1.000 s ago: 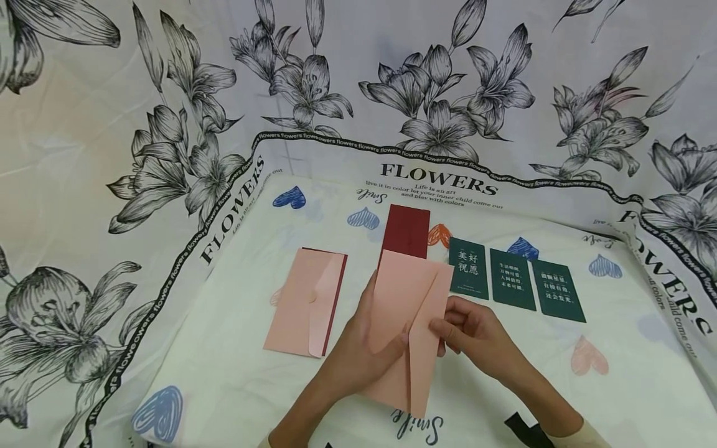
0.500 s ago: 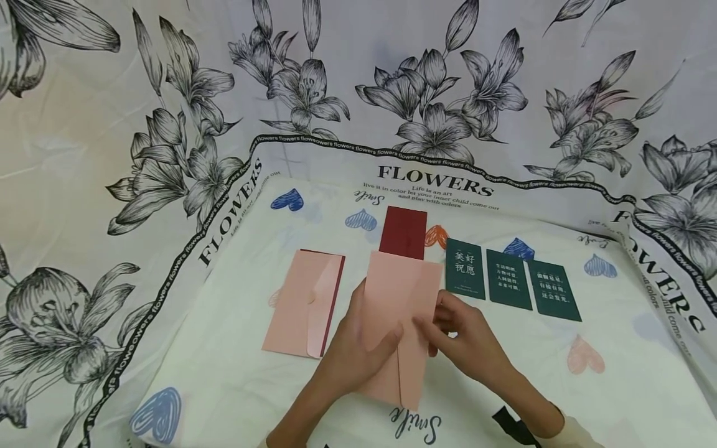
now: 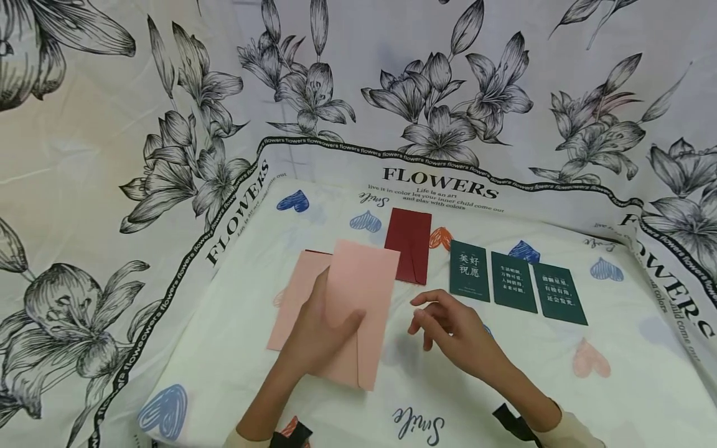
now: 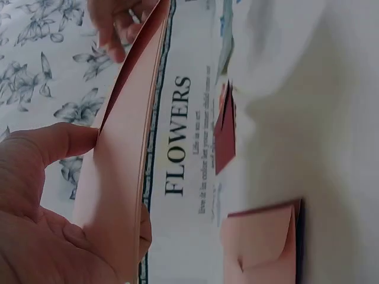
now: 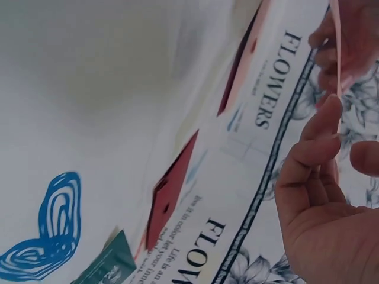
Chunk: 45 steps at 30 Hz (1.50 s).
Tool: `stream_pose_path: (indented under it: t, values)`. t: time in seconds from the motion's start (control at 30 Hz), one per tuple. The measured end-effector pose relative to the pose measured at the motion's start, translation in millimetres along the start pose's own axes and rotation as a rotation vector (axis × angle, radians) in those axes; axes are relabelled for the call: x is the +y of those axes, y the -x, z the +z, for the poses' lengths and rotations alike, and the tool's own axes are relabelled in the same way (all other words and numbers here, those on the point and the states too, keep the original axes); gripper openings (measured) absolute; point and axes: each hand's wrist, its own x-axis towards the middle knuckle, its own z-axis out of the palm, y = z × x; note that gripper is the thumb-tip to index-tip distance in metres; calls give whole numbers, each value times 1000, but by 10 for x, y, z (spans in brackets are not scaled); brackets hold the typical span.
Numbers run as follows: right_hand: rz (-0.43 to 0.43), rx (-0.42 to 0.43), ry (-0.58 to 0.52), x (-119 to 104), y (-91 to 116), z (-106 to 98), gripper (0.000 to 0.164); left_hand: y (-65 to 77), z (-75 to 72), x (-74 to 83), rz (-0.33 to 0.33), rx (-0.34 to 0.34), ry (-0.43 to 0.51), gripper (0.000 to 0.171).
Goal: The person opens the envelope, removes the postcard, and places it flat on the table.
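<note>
The left hand (image 3: 319,333) grips a pink envelope (image 3: 364,280) above the bench (image 3: 448,398) — the right hand (image 3: 455,333), at its three o'clock, hangs relaxed and unladen. A red envelope (image 3: 410,242) lies at the pink one's one o'clock.

Is a flat surface covered with a pale cloth (image 3: 224,348), printed with blue, orange and pink hearts (image 3: 590,359) and the words "FLOWERS" (image 3: 439,182) and "Smile" (image 3: 419,426). Carries toward the left one pink envelope (image 3: 302,278), partly hidden in the head view, with a dark red edge (image 3: 318,251) showing at its far side. Carries farther back, near the middle, one dark red envelope (image 3: 410,242), lying flat. Bears, to the right of this envelope, three dark green cards (image 3: 513,283) in one slanting row, with narrow gaps between and white characters facing upward.
</note>
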Motion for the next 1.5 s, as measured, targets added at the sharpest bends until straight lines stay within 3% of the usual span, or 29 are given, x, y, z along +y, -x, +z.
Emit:
stream_pose_path:
  t: [0.2,0.33,0.53,0.73,1.13,1.5]
  values:
    - [53,-6,-9,82,11,-97,22,-130,-336,-119,-2,8,-70,94]
    - [72,-17,-2,120,13,-125,23,-247,-517,-240,-47,-18,-162,99]
    - [91,-15,23,184,26,-165,23,-406,-685,-411,-83,-49,-230,98]
    - [90,-12,19,238,35,-179,23,-474,-711,-446,-84,-80,-242,98]
    - [94,-20,8,323,1,-184,25,-605,-661,-570,-121,-140,-378,103]
    - [105,-20,10,341,-59,-212,25,-597,-617,-642,-127,-107,-451,101]
